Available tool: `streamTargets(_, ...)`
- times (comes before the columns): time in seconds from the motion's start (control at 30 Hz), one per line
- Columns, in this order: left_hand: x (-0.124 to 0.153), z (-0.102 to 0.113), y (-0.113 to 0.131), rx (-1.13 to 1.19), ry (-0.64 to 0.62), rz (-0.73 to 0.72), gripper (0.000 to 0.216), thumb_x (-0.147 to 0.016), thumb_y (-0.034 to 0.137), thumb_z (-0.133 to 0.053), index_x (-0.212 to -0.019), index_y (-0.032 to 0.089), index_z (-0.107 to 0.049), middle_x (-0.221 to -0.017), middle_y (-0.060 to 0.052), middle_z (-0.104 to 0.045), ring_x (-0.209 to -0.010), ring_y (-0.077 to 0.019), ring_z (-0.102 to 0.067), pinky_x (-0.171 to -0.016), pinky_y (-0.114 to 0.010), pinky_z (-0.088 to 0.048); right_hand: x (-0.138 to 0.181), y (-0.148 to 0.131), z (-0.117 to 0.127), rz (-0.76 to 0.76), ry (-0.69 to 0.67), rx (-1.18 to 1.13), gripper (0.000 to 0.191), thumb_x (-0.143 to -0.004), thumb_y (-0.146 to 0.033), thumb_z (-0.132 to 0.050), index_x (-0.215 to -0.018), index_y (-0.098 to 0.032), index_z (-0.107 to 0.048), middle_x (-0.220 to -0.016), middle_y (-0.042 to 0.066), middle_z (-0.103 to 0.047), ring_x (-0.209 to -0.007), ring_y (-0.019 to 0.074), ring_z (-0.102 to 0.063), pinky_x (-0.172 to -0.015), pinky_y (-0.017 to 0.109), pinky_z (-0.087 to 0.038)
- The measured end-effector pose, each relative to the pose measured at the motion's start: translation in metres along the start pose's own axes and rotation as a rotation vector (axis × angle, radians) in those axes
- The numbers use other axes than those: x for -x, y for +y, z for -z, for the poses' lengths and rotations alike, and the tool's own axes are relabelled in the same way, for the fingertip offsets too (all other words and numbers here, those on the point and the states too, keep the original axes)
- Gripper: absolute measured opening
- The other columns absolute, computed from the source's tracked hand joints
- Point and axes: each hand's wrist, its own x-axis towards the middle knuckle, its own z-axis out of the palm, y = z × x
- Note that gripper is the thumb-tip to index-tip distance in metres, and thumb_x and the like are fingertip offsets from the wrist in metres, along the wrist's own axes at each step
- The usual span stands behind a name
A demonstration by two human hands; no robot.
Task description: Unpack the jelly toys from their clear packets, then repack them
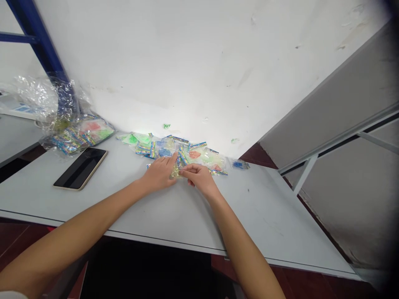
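Note:
Several small clear plastic packets with printed blue-and-yellow header strips lie in a loose pile [166, 146] against the wall. They hold green, blue, orange and yellow pieces. My left hand [158, 172] rests on the near side of the pile, fingers stretched forward and thumb apart. Just in front of it is a packet with yellowish contents [175, 171], partly covered by my fingers. At that packet's right edge, my right hand [199, 177] has its thumb and forefinger pinched together on the plastic. What the small pieces are cannot be made out.
To the left lies a black-screened phone [81, 168]. Beyond it, a large crinkled clear bag [70, 133] holds more packets beside a blue metal post [46, 45]. One packet with blue contents [239, 164] sits at the pile's right end. A white wall [187, 74] borders the table [174, 216].

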Motion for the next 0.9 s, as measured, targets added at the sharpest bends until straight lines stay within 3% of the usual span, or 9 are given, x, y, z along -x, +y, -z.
streamTargets(0.27,-0.001,0.001,0.009,0.034,-0.080,-0.030,0.087,-0.075,0.028,-0.059,-0.151,0.011,-0.020,-0.128,-0.018,-0.059,-0.125,-0.0329,-0.051,-0.102,-0.044,-0.038,-0.002,0.005,-0.008,0.024,-0.025,0.017,0.017,-0.066,-0.036,-0.071,-0.069,-0.021,-0.064,-0.056,-0.003,-0.058,-0.043,0.0096,-0.045,-0.045,0.026,-0.036)
streamTargets(0.47,-0.001,-0.001,0.009,0.151,-0.078,0.015,0.085,-0.079,0.030,-0.059,-0.151,0.008,-0.021,-0.137,-0.021,-0.054,-0.131,-0.0332,-0.048,-0.106,-0.046,-0.036,-0.001,0.007,-0.014,0.089,-0.101,0.083,0.024,-0.079,-0.041,-0.059,-0.084,-0.020,-0.071,-0.061,-0.002,-0.060,-0.049,0.0113,-0.052,-0.048,0.025,-0.039)
streamTargets(0.6,-0.001,0.002,0.006,0.412,-0.100,0.163,0.092,-0.077,0.042,-0.065,-0.154,0.017,-0.020,-0.151,-0.016,-0.041,-0.138,-0.0334,-0.039,-0.109,-0.044,-0.034,-0.001,0.005,-0.005,0.173,0.030,0.142,0.028,-0.082,-0.045,-0.060,-0.089,-0.020,-0.070,-0.074,0.001,-0.067,-0.064,0.0145,-0.059,-0.061,0.027,-0.045)
streamTargets(0.7,-0.003,0.007,0.006,0.794,-0.120,0.307,0.107,-0.068,0.048,-0.076,-0.155,0.021,-0.021,-0.155,-0.015,-0.036,-0.141,-0.0328,-0.036,-0.107,-0.040,-0.036,-0.001,0.005,-0.002,0.227,0.110,0.239,0.026,-0.083,-0.042,-0.058,-0.079,-0.019,-0.069,-0.071,0.001,-0.065,-0.067,0.0157,-0.058,-0.064,0.028,-0.044)
streamTargets(0.8,-0.006,0.013,0.006,1.133,-0.178,0.448,0.100,-0.065,0.047,-0.081,-0.150,0.020,-0.035,-0.141,-0.016,-0.054,-0.129,-0.0321,-0.050,-0.096,-0.037,-0.043,-0.001,0.006,-0.002,0.285,0.175,0.239,0.020,-0.082,-0.036,-0.058,-0.083,-0.019,-0.070,-0.081,0.003,-0.069,-0.076,0.0179,-0.061,-0.071,0.030,-0.046)
streamTargets(0.9,-0.008,0.016,0.003,1.199,-0.241,0.525,0.066,-0.067,0.049,-0.079,-0.123,0.016,-0.066,-0.104,-0.012,-0.072,-0.102,-0.0283,-0.063,-0.079,-0.033,-0.045,-0.001,0.006,-0.002,0.358,0.200,0.198,0.018,-0.078,-0.027,-0.057,-0.088,-0.020,-0.070,-0.092,0.004,-0.071,-0.085,0.0194,-0.063,-0.081,0.033,-0.048)
